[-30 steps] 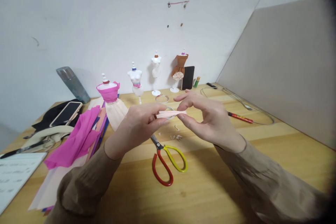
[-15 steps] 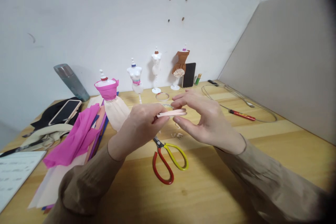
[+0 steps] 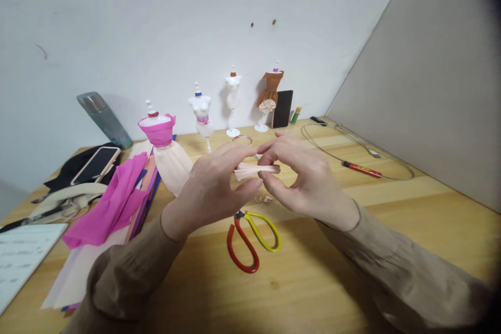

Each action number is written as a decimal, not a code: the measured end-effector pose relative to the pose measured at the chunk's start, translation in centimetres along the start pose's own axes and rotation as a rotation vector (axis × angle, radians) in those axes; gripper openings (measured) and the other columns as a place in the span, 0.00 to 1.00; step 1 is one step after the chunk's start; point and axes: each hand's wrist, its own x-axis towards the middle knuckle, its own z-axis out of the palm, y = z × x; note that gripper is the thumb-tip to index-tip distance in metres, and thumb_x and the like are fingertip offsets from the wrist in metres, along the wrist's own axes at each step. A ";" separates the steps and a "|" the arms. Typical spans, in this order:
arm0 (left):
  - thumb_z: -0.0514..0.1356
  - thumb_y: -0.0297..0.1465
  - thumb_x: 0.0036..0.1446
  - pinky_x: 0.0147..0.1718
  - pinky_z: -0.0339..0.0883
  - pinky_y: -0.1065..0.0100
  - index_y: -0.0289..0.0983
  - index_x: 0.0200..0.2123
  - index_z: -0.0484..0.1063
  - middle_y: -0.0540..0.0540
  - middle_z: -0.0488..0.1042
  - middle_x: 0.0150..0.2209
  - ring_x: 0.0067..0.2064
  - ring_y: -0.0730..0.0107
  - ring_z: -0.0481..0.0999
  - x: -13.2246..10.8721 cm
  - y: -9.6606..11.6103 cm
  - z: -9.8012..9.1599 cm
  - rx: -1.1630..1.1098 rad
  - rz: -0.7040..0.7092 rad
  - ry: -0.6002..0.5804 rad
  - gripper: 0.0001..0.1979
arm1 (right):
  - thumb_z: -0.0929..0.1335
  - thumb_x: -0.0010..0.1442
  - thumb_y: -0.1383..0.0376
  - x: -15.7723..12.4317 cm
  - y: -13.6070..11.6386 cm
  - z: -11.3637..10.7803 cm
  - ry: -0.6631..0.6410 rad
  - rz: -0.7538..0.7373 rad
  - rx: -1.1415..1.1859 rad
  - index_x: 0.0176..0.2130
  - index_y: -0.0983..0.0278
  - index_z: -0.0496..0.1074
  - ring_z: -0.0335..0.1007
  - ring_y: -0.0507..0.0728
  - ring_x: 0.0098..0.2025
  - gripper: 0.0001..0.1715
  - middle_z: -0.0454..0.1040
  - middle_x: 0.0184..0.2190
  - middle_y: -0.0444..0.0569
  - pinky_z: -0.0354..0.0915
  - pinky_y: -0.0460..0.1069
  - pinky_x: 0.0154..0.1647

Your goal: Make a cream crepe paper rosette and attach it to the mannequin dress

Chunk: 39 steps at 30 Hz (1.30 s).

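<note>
Between both hands, above the wooden table (image 3: 321, 271), I hold a small folded strip of pale pink paper (image 3: 250, 170). My left hand (image 3: 213, 188) pinches its left end, where the pleats fan out slightly. My right hand (image 3: 303, 180) pinches its right end between thumb and forefinger. Red and yellow scissors (image 3: 250, 237) lie on the table just below my hands. A few paper scraps (image 3: 264, 199) lie under the strip.
Several small mannequins stand at the back: one in a pink and cream dress (image 3: 166, 148), two bare white ones (image 3: 202, 115), one in brown (image 3: 270, 94). Pink paper sheets (image 3: 113, 203), a phone (image 3: 96, 164), a grey bottle (image 3: 104, 120), a cable (image 3: 352, 146) and a red pen (image 3: 362, 169) lie around.
My left fingers slid along the strip and its left end now fans open a little. My hands have come closer together. The view shifted slightly downward.
</note>
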 end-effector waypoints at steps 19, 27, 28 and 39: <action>0.56 0.21 0.52 0.23 0.53 0.71 0.36 0.31 0.73 0.53 0.67 0.22 0.22 0.76 0.61 -0.1 0.1 0.5 0.152 -0.063 -0.054 0.08 | 0.65 0.56 0.71 0.0 0.2 0.2 -0.011 -0.035 -0.016 0.35 0.61 0.66 0.69 0.57 0.33 0.05 0.73 0.29 0.47 0.64 0.59 0.46; 0.57 0.21 0.52 0.23 0.53 0.72 0.36 0.29 0.74 0.54 0.66 0.21 0.21 0.78 0.59 -0.1 -0.1 0.7 0.088 -0.100 -0.048 0.07 | 0.64 0.57 0.72 0.0 0.6 0.4 -0.027 -0.020 -0.002 0.31 0.61 0.65 0.67 0.56 0.31 0.06 0.72 0.27 0.46 0.64 0.57 0.41; 0.57 0.22 0.53 0.23 0.53 0.72 0.36 0.31 0.75 0.53 0.67 0.21 0.22 0.77 0.60 -0.1 -0.1 0.8 0.107 -0.111 -0.053 0.08 | 0.64 0.57 0.72 0.0 0.6 0.5 -0.026 -0.017 -0.004 0.31 0.61 0.65 0.66 0.56 0.30 0.06 0.72 0.27 0.46 0.64 0.57 0.41; 0.53 0.21 0.52 0.23 0.50 0.69 0.36 0.23 0.67 0.52 0.64 0.20 0.23 0.74 0.60 -0.1 -0.1 1.3 0.225 -0.104 -0.104 0.09 | 0.64 0.56 0.72 -0.4 0.6 1.0 -0.018 -0.036 -0.075 0.31 0.60 0.65 0.67 0.55 0.29 0.06 0.70 0.24 0.45 0.63 0.61 0.51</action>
